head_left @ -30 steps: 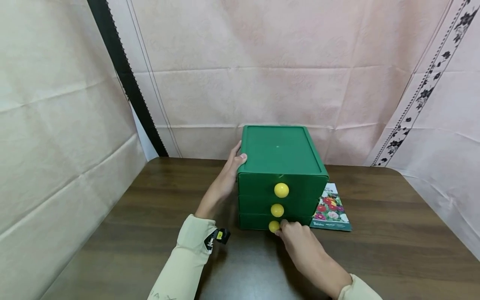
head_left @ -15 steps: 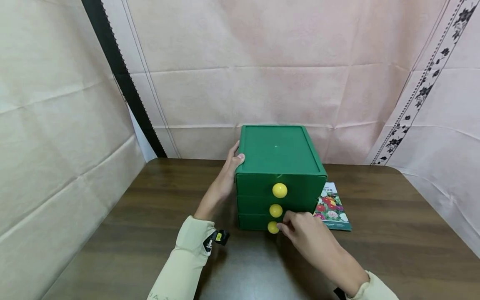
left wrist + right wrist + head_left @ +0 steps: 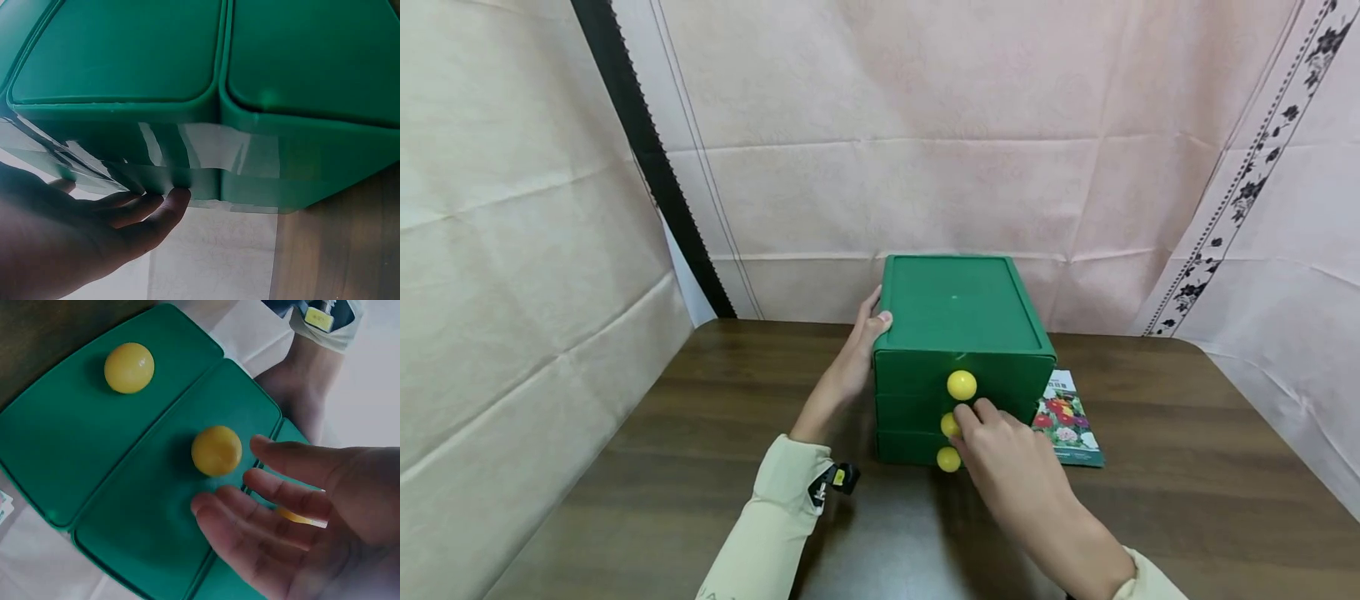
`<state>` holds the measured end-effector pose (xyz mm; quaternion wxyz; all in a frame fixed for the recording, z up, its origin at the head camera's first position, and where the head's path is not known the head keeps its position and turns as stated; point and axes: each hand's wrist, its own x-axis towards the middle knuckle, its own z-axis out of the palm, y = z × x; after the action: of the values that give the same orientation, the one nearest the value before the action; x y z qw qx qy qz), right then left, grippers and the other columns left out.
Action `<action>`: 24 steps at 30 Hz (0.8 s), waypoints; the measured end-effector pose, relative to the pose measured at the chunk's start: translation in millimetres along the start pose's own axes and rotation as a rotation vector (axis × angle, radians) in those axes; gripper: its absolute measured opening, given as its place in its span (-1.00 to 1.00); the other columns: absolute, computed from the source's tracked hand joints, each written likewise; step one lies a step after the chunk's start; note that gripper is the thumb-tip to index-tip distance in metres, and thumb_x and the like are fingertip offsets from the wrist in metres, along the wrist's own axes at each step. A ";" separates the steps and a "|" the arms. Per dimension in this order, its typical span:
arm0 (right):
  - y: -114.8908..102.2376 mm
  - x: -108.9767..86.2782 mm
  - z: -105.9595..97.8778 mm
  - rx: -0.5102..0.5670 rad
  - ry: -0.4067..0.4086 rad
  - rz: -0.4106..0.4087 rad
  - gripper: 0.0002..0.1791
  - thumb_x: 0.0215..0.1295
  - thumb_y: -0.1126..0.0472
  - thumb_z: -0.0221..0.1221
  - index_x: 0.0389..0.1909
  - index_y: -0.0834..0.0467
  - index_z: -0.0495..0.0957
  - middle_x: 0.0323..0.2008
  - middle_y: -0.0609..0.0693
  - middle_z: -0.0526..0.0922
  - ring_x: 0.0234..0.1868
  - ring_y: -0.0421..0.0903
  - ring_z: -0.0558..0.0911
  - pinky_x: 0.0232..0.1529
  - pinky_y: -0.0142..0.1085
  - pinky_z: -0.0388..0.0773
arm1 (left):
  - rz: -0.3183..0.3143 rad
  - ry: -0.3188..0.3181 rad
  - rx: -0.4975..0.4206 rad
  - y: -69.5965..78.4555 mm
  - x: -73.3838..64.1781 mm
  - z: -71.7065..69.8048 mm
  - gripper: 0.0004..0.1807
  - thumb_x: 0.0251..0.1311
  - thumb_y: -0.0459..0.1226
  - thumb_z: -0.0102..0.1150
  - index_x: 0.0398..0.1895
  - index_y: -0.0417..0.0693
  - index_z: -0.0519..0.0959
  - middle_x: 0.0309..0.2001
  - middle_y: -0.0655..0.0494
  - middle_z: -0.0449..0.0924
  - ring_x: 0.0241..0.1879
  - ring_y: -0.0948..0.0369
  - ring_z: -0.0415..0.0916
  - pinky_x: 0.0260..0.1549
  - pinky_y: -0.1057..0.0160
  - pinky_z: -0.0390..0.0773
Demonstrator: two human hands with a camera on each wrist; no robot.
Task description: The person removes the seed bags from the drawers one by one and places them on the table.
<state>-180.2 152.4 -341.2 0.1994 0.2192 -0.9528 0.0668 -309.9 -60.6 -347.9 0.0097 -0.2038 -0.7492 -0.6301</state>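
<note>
A green three-drawer box [image 3: 962, 304] with a round yellow knob on each drawer stands on the table. My left hand [image 3: 847, 360] rests against its left side, thumb at the top edge. Fairly straight fingers [image 3: 165, 215] lie along that side in the left wrist view. At the middle knob [image 3: 217, 450] is my right hand [image 3: 1011, 458], its thumb and fingers spread around the knob with a small gap visible in the right wrist view. The bottom knob [image 3: 948, 459] and top knob [image 3: 962, 385] are untouched. All drawers sit closed.
A booklet with a flower picture [image 3: 1067, 421] lies right of the box. Clear tape [image 3: 256, 150] runs along the box's side. Pale cloth [image 3: 880, 192] hangs behind the brown wooden table [image 3: 700, 467].
My right hand has left the bottom knob and moved up to the middle knob. The left hand stays on the box's side, and the drawers have not moved.
</note>
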 end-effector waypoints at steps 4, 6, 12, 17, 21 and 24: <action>-0.8 -2.0 7.8 -0.038 0.014 0.003 -0.71 0.27 0.14 0.48 -0.13 0.14 0.60 -0.39 0.02 0.52 -0.54 -0.13 0.51 -0.62 -0.27 0.60 | -0.006 -0.013 -0.008 0.5 1.0 3.5 -0.17 0.51 0.14 -0.34 0.75 0.20 -0.24 0.68 -0.10 -0.17 0.63 -0.11 -0.11 0.50 -0.36 -0.05; 0.6 -2.5 11.1 -0.031 0.023 0.010 -0.67 0.24 0.16 0.50 -0.07 0.13 0.62 -0.38 0.04 0.55 -0.54 -0.11 0.54 -0.61 -0.25 0.61 | -0.005 -0.021 -0.006 1.2 1.5 4.4 -0.17 0.52 0.15 -0.34 0.75 0.20 -0.25 0.68 -0.10 -0.18 0.63 -0.11 -0.12 0.50 -0.36 -0.04; 7.8 1.5 17.7 0.109 0.003 0.008 -0.56 0.24 0.15 0.50 0.10 0.11 0.61 -0.37 0.00 0.58 -0.57 -0.15 0.56 -0.56 -0.34 0.54 | 0.001 0.006 -0.003 2.7 0.9 1.5 -0.16 0.49 0.14 -0.33 0.75 0.17 -0.23 0.67 -0.13 -0.14 0.62 -0.13 -0.10 0.50 -0.37 -0.05; 14.4 2.4 20.3 0.227 -0.022 0.000 -0.58 0.28 0.17 0.47 0.12 0.07 0.62 -0.39 -0.07 0.57 -0.54 -0.21 0.54 -0.52 -0.42 0.51 | -0.003 -0.010 -0.007 1.1 -0.2 0.5 -0.15 0.50 0.14 -0.33 0.75 0.17 -0.25 0.68 -0.11 -0.18 0.62 -0.12 -0.12 0.50 -0.36 -0.05; 19.6 3.1 21.8 0.274 -0.008 -0.034 -0.67 0.29 0.21 0.45 0.05 0.03 0.65 -0.42 -0.13 0.54 -0.49 -0.24 0.53 -0.50 -0.45 0.50 | 0.002 0.002 0.001 -0.1 -1.1 0.4 -0.15 0.49 0.13 -0.33 0.75 0.16 -0.24 0.68 -0.12 -0.17 0.62 -0.13 -0.12 0.49 -0.37 -0.05; 22.5 4.4 22.1 0.296 -0.005 -0.055 -0.71 0.29 0.23 0.45 0.00 0.02 0.66 -0.40 -0.16 0.57 -0.43 -0.25 0.55 -0.43 -0.44 0.56 | 0.006 0.004 0.009 -0.7 -0.8 0.1 -0.15 0.49 0.13 -0.34 0.75 0.16 -0.24 0.68 -0.12 -0.17 0.62 -0.14 -0.12 0.49 -0.38 -0.04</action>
<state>-201.6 166.1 -360.4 0.1645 0.2721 -0.9266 0.2006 -309.4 -60.9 -348.8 0.0141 -0.2047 -0.7515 -0.6269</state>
